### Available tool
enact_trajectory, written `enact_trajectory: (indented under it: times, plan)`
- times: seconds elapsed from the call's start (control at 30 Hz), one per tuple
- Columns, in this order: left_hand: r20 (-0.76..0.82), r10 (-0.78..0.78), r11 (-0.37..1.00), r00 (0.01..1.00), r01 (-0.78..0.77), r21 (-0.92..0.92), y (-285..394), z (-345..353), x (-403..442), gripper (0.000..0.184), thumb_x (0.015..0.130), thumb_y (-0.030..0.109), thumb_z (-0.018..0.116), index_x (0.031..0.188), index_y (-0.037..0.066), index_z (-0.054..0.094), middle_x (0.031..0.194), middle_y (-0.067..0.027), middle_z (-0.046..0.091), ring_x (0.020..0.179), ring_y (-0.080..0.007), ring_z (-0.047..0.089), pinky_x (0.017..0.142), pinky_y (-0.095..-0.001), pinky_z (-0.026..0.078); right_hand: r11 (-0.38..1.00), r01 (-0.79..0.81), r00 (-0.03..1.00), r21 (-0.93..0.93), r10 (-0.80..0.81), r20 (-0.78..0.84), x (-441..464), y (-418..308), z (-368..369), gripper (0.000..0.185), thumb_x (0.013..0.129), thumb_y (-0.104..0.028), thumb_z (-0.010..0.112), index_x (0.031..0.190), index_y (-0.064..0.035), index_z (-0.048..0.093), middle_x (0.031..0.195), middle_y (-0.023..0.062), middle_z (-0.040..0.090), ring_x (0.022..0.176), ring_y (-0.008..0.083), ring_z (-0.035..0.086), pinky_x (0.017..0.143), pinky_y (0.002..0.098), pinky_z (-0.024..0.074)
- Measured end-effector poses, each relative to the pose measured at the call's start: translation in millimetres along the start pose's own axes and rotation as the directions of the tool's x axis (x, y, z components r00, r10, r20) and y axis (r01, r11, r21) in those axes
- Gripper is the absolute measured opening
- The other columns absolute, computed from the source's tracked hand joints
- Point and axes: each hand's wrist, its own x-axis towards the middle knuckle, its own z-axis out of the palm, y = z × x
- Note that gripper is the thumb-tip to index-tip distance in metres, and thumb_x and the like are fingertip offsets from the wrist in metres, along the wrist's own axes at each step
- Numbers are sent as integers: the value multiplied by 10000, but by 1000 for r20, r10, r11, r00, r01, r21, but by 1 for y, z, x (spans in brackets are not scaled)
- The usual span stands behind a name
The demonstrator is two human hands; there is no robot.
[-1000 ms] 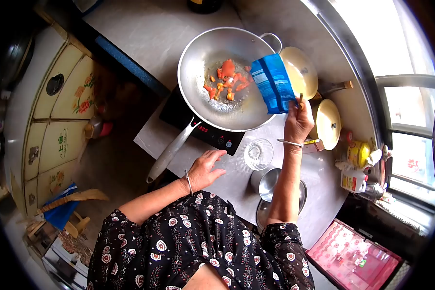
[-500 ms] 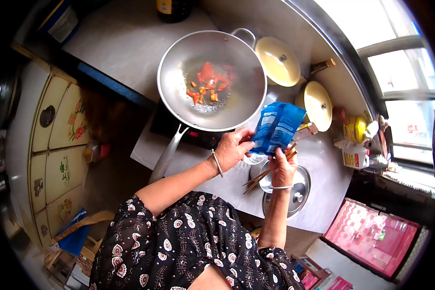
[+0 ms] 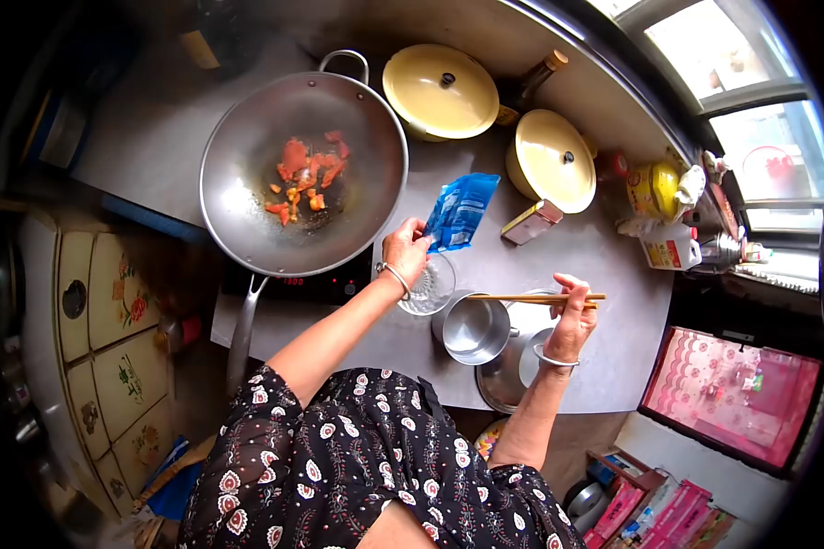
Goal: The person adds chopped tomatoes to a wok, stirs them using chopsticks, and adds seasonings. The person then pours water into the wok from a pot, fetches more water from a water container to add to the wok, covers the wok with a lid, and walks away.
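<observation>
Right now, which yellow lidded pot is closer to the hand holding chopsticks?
The yellow pot on the picture's right, with the small box at its front, is closer to the right hand; the other yellow pot sits farther off, beside the wok.

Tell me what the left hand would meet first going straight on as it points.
The left hand, blue packet leading, would likely meet the yellow lidded pot beside the small box, though depth is unclear.

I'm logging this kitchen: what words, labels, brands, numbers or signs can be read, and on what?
"300", perhaps after another digit: cooker display.
Too small or blurred to read: print on the blue packet, small box, white jug, and green writing on the cabinet door.
</observation>
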Motion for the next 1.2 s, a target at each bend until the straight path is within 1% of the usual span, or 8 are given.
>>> enact_trajectory:
  times: [0.1,0.23,0.3,0.33,0.53,0.7,1.1,1.2]
  plan:
    - [34,-78,997,996,78,-7,-10,22,26,189,809,36,543,997,21,552,800,-66,587,596,-112,567,498,-247,495,1000,14,996,20,-13,-91,8,-3,-9,341,925,-324,493,850,-12,607,639,-19,439,491,49,389,428,166,280]
    - [132,-157,983,979,142,117,-45,43,62,329,804,57,554,1128,22,507,937,-129,597,806,-197,601,632,-318,527,972,135,987,193,-115,-111,21,-8,-12,284,905,-254,523,867,18,595,758,55,498,530,112,473,453,222,414]
    - [82,248,807,965,-252,534,-52,44,56,399,773,80,603,1150,12,489,1014,-195,580,907,-314,587,772,-389,494,933,156,988,326,-155,-28,25,-19,1,240,890,-205,528,878,28,587,780,88,507,564,154,513,469,248,444]
    - [55,281,790,958,-263,553,-43,41,46,430,742,90,630,1137,-5,492,1074,-234,550,960,-390,547,867,-417,437,912,154,984,379,-178,27,27,-24,8,192,873,-150,520,891,31,582,780,107,511,606,177,539,473,259,451]
    - [167,511,705,843,-523,480,-24,0,-22,264,763,53,559,1017,-18,534,934,-213,561,825,-351,579,743,-399,467,937,148,935,317,-237,265,40,-40,87,99,804,21,529,846,55,612,800,121,534,663,180,552,558,264,486]
    - [249,424,781,871,-491,386,-12,-64,-95,234,768,45,565,992,-14,540,895,-173,568,718,-272,601,664,-349,479,766,640,722,-61,-571,391,65,-23,184,133,770,-15,640,902,-15,649,791,79,587,681,169,590,617,259,476]
    - [76,200,921,977,-214,324,-23,-162,-175,242,775,-1,565,1014,-36,562,988,-135,590,778,-186,630,669,-268,521,753,641,378,150,-479,793,-40,-28,266,81,734,-54,631,792,-57,574,732,115,521,640,305,569,570,367,469]
    - [104,223,918,969,-245,313,-20,-169,-182,252,775,-10,559,1025,-40,552,1005,-143,583,793,-192,630,670,-270,521,716,694,452,78,-518,726,-28,-10,273,85,747,-58,626,821,-50,585,763,127,538,652,305,572,579,373,467]
